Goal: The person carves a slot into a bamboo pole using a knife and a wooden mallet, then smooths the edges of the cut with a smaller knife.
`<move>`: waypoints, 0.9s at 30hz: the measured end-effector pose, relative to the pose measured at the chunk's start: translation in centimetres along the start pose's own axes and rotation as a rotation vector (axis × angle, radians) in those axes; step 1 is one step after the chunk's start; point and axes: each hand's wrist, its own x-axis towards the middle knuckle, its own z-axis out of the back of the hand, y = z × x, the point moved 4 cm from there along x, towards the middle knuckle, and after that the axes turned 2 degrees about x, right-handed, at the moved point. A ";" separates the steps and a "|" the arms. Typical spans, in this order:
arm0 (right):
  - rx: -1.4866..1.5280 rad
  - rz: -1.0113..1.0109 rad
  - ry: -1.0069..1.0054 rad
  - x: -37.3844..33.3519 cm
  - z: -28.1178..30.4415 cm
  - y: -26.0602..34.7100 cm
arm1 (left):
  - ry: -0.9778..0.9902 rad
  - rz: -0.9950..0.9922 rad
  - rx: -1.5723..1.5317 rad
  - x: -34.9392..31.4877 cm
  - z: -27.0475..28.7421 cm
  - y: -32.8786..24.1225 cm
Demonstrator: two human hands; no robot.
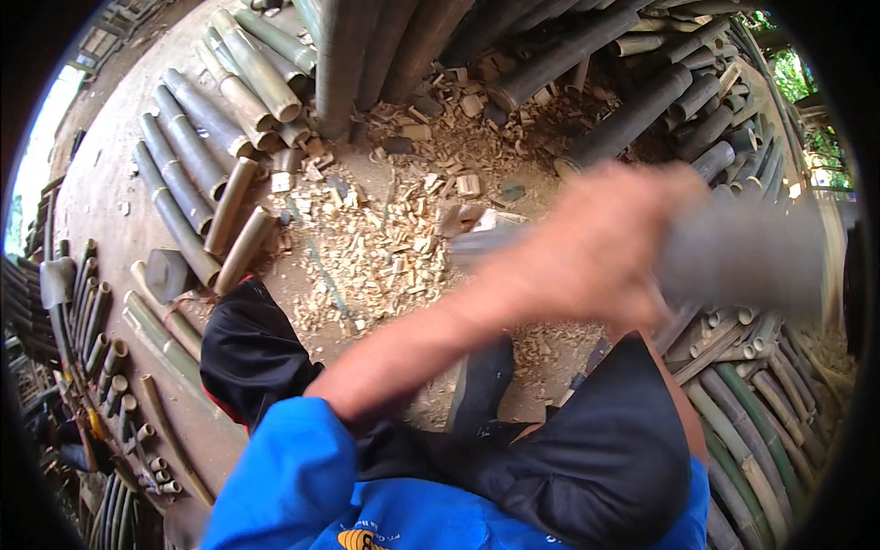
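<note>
No packages, signs or screens in your view. The only printed mark is a small yellow-orange emblem on the chest of your blue shirt, at the bottom edge of the picture, cut off by the frame; its shape beyond a curved patch with dark marks cannot be made out.

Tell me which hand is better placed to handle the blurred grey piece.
Left, probably: the left hand, its forearm coming from the blue sleeve, is at the grey piece; blur hides the grip. The right hand is not in view.
</note>
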 end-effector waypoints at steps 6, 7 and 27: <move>1.217 -0.398 -0.503 -2.8 -2.6 -3.8 | -0.102 0.791 0.789 -10.6 10.8 13.5; 1.536 -0.417 -0.603 -2.9 -4.7 -4.6 | -0.197 0.734 0.863 -14.7 11.6 17.2; 0.995 -0.375 -0.976 -2.4 -4.7 11.0 | -0.257 0.917 -0.042 -17.7 2.3 16.7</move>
